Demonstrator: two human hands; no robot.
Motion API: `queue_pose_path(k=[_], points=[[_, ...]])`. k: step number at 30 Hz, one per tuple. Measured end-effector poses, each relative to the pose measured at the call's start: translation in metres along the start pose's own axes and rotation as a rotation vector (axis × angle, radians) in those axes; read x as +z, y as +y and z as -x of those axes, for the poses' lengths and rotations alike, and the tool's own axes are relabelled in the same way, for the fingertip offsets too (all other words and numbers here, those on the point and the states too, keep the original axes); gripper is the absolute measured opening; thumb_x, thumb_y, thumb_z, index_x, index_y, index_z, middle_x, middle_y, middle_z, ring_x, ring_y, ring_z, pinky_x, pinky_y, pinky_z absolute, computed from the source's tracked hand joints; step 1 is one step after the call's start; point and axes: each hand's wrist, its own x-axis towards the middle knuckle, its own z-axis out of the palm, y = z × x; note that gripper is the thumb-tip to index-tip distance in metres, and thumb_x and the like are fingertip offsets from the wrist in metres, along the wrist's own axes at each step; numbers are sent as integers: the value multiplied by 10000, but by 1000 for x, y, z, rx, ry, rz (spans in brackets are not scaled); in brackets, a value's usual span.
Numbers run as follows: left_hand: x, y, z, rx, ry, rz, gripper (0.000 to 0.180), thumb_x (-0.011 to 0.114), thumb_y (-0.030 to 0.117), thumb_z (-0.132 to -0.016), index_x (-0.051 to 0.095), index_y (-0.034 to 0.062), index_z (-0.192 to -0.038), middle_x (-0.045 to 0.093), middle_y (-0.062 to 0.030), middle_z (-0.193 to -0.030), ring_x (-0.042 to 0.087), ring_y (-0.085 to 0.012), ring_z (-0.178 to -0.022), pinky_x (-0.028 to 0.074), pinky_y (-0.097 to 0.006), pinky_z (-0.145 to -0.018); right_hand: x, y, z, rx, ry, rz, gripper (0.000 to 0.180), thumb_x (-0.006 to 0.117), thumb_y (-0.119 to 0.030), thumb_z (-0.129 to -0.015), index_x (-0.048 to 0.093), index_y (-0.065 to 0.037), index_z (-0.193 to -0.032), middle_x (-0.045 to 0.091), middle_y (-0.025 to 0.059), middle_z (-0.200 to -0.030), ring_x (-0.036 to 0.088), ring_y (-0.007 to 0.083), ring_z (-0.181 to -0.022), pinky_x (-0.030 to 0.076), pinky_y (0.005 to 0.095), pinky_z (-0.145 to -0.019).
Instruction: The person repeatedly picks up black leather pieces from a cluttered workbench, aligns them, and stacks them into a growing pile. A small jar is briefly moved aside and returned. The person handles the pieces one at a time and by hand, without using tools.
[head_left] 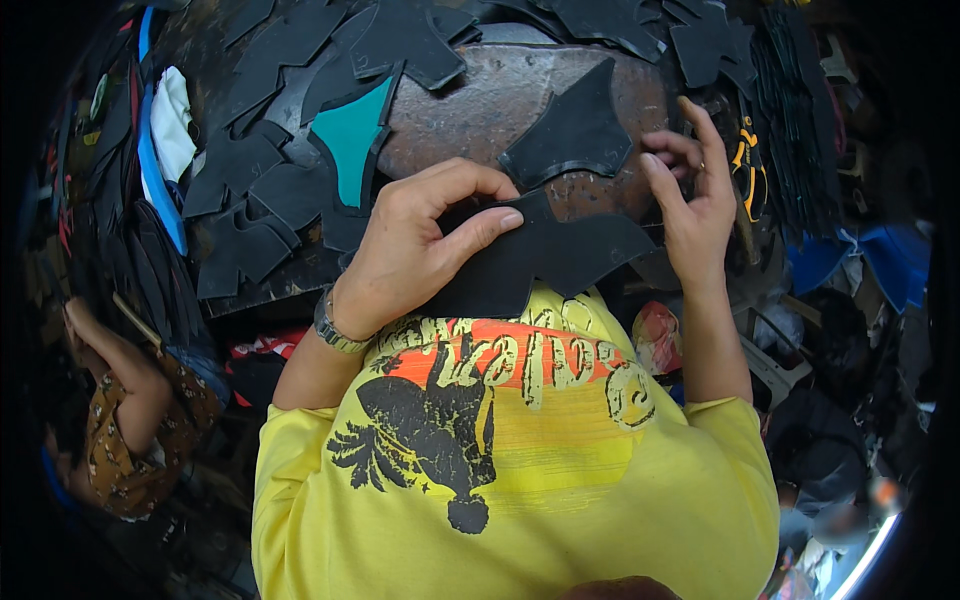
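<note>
Close in front of my body, my left hand (425, 235) pinches a black cut sheet piece (570, 245) by its upper edge, thumb on top. Its outline is curved and notched, like a shoe-upper part. My right hand (697, 195) is raised at the right, off the piece, with index finger stretched up and the other fingers bent apart. Nothing shows in it. Just beyond the held piece, another black piece (575, 135) with a folded-looking lower edge lies on a worn brown board (460, 105). A teal-faced piece with black edges (355, 140) rests left of the board.
Loose black pieces (245, 255) cover the table's left and far sides. Yellow-and-black handled cutters (749, 175) lie right of my right hand, beside stacked dark strips (800, 130). A white cloth (173, 125) is at far left. Another person's arm (130, 380) shows at lower left.
</note>
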Motion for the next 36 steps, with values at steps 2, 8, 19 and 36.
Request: queue_pose_path(k=[2, 8, 19, 36], points=[[3, -2, -4, 62, 1, -2, 144, 756, 53, -906, 697, -20, -1015, 708, -72, -1028, 659, -116, -917, 525, -262, -803, 6, 2, -5, -138, -41, 95, 734, 785, -95, -837, 486, -114, -1507, 691, 48, -1038, 619, 166, -1014, 472, 318, -915], [5, -1, 1, 102, -12, 12, 182, 779, 86, -879, 696, -8, -1009, 716, -125, -1105, 706, -242, -992, 534, -316, -870, 23, 0, -34, -174, -236, -7, 761, 746, 13, -795, 499, -149, -1496, 628, 33, -933, 596, 137, -853, 492, 283, -798], [-10, 12, 25, 119, -8, -41, 170, 770, 69, -893, 706, -14, -1027, 726, -105, -1024, 706, -214, -922, 550, -305, -813, 0, -32, -100, -104, -546, -303, 641, 729, -17, -854, 569, -109, -1468, 705, 6, -899, 636, 66, -846, 514, 232, -820], [-13, 11, 41, 202, 24, -57, 174, 775, 74, -893, 707, -8, -1031, 724, -100, -998, 701, -207, -878, 547, -294, -771, 7, -32, -94, -26, -544, -313, 646, 729, -11, -823, 591, -90, -1450, 701, -4, -878, 621, 69, -809, 512, 239, -794]])
